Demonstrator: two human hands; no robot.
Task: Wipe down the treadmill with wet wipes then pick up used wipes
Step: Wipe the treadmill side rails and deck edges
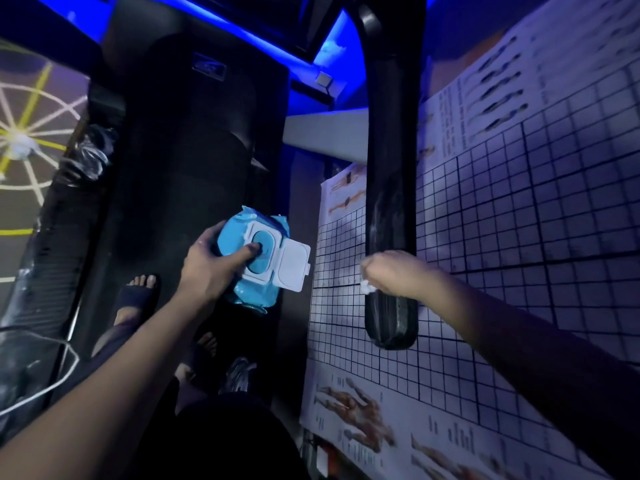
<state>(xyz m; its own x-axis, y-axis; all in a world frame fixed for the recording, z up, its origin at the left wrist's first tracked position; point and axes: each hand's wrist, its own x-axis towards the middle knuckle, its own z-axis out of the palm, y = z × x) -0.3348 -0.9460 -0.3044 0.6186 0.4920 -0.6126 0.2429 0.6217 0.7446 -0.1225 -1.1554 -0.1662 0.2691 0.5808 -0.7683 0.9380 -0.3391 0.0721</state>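
Both arms (104, 393) reach out from below. The left hand (207, 265) grips a soft blue pack of wet wipes (235, 237) over the right edge of the black treadmill belt (180, 168), thumb (250, 251) at the hole by its open white flip lid (294, 268), likely ready to pull the next one. The right hand (391, 271) curls round a small white wet wipe (367, 287), pressing it on the long black handrail (391, 202) to rub it clean.

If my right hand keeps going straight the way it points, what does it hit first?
Probably the open lid of the wet wipes pack in your left hand, though depth is unclear.
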